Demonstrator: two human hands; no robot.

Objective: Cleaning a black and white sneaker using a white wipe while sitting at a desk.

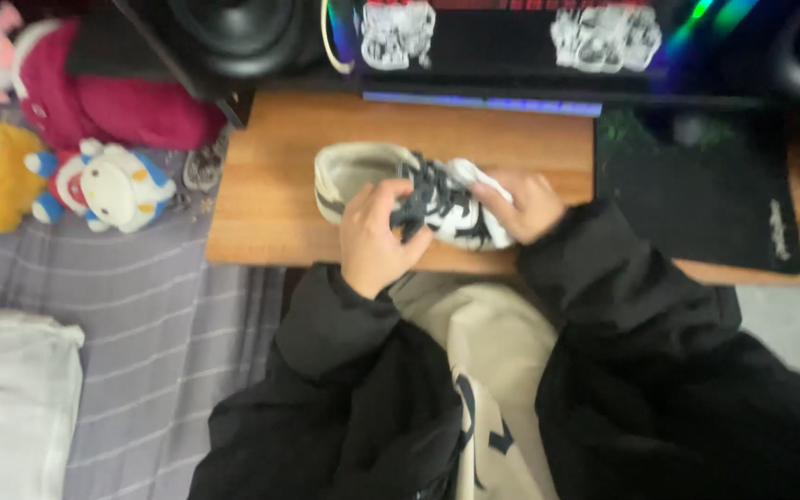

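Note:
A white and beige sneaker with dark laces lies on its side on the wooden desk, toe toward the left. My left hand rests on the shoe's middle, fingers pinching the dark laces. My right hand grips the heel end and tongue of the shoe from the right. Both arms wear black sleeves. The shoe's far side is hidden by my hands.
A black mouse mat covers the desk's right part. A monitor base with a lit strip and a speaker stand at the back. Plush toys and a red pillow lie on a grey striped bed at left.

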